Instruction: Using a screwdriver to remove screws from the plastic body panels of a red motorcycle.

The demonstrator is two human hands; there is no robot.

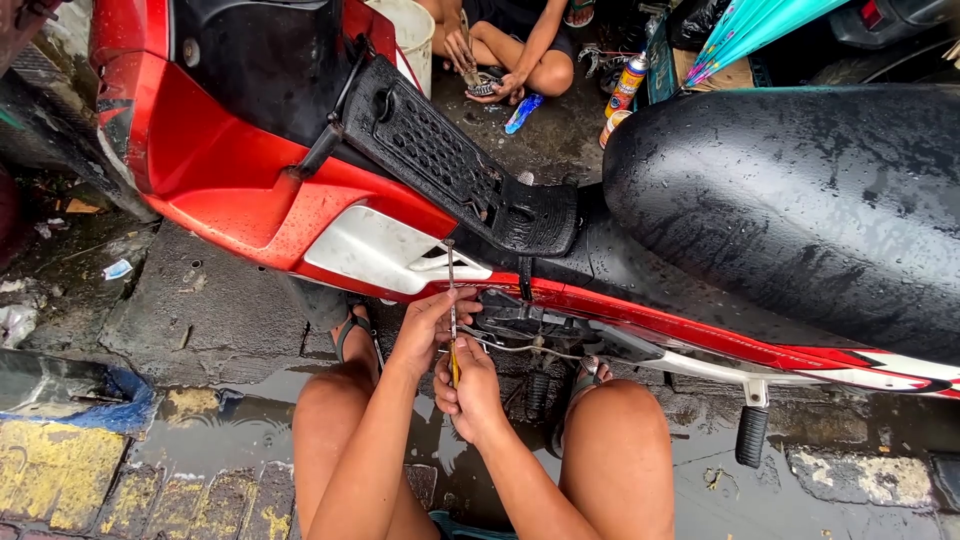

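I squat beside a red scooter (230,190), my knees on either side of my arms. My right hand (472,392) is closed on the yellow handle of a screwdriver (452,300). Its thin metal shaft points up toward the white side panel (370,250). My left hand (428,325) wraps around the shaft just above the handle. Both hands sit close to the scooter's underside, where a metal bracket and a thin cable (520,348) are exposed. The tip of the screwdriver rests near the edge of the black footboard (450,165).
The wet black seat (800,200) fills the right side. A black foot peg (750,436) hangs low on the right. Another person crouches behind the scooter holding a small part (485,86). A spray can (628,80) and a white bucket (412,30) stand nearby. The ground is wet with puddles (250,430).
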